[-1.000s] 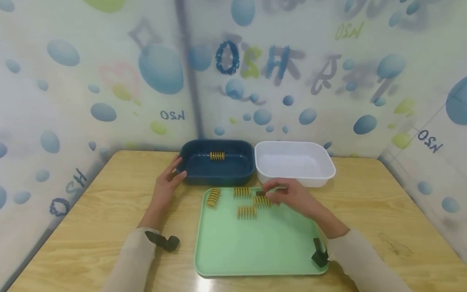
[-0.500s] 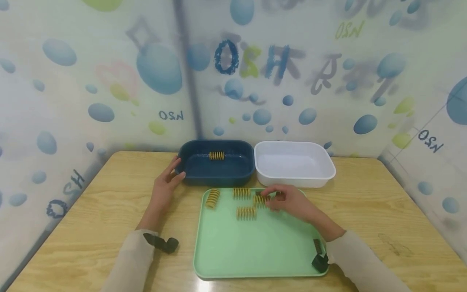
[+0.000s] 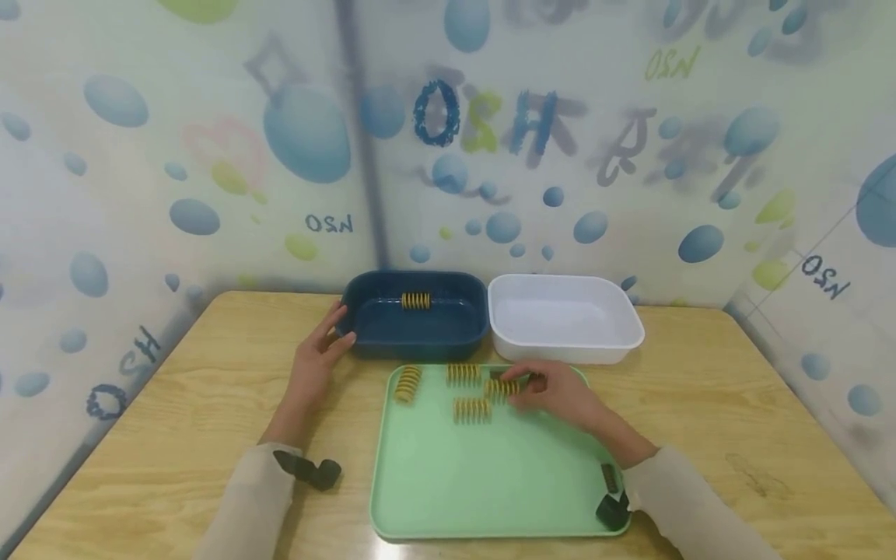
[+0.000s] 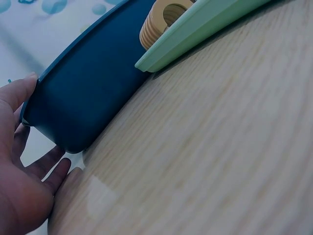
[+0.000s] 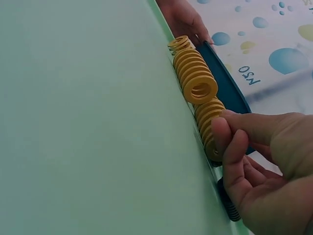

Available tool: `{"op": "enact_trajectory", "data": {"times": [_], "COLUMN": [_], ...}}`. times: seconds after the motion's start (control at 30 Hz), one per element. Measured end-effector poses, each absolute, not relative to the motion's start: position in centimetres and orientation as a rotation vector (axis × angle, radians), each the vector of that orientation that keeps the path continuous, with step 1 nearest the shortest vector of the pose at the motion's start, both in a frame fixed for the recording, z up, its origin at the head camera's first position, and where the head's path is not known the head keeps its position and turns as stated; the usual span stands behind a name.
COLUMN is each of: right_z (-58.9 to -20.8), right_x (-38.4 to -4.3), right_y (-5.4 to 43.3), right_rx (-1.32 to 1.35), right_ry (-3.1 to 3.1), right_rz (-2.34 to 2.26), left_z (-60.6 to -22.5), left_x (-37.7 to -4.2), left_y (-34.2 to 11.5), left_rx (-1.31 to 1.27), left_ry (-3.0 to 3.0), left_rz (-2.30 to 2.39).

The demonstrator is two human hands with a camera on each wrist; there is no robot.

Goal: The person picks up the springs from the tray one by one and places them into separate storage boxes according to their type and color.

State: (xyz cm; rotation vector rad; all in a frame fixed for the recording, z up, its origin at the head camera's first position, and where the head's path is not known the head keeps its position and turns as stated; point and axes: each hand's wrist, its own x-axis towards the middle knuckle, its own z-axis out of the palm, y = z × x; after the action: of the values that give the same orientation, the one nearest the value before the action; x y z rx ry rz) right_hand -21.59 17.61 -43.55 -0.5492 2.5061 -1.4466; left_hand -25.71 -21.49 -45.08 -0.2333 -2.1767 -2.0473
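Observation:
My right hand pinches the right end of a yellow coil spring between thumb and fingertips, near the back edge of the green tray. In the right wrist view the fingertips close at the end of that spring, and a black spring lies partly under the hand. More yellow springs lie along the tray's back: a tilted one, one by the edge and one nearer. My left hand rests with spread fingers against the left end of the dark blue dish.
One yellow spring lies inside the blue dish. A white dish stands beside it, just behind the tray. The wooden table extends on both sides, with a patterned wall at the back.
My right hand has lowered slightly, and its fingers have closed on the end of the yellow spring. The left hand stays at the blue dish.

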Motion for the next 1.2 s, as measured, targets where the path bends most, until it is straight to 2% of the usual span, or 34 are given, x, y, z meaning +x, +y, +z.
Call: {"op": "enact_trajectory", "data": {"times": [1.2], "right_z": [-44.48], "right_x": [-21.53], "right_y": [17.31], "right_rx": [-0.652], "right_ry": [2.556], "right_rz": [-1.338], "left_z": [-45.43], "left_x": [-25.89], "left_y": [-21.69], "left_rx": [-0.254], "left_ry": [-2.222], "left_rz": [-1.965]}}
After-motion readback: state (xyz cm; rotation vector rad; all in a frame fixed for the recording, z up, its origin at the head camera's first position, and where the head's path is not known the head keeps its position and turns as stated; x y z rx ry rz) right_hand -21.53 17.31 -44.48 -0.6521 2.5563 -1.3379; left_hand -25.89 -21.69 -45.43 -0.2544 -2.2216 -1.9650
